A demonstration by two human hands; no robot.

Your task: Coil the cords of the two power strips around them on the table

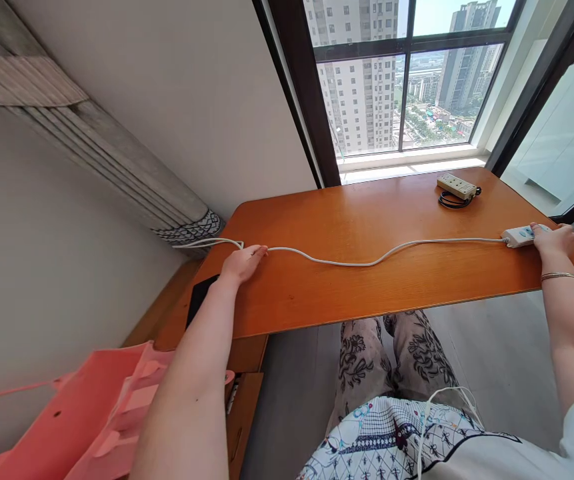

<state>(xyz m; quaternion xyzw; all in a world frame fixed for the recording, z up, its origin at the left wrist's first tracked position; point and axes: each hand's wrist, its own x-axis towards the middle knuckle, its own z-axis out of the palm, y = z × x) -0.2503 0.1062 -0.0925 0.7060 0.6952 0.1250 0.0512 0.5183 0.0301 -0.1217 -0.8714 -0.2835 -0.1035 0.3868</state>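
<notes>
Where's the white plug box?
In the head view, the white power strip is at the right end of the table, in the right hand, nearer than the beige power strip; its white cord runs to the left hand.

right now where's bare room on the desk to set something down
Bare on the desk: the front band between the white cord and near edge; the back stretch between cord and far edge, left of the beige power strip. Crowded: the right end, with white power strip and right hand; the left, with left hand.
</notes>
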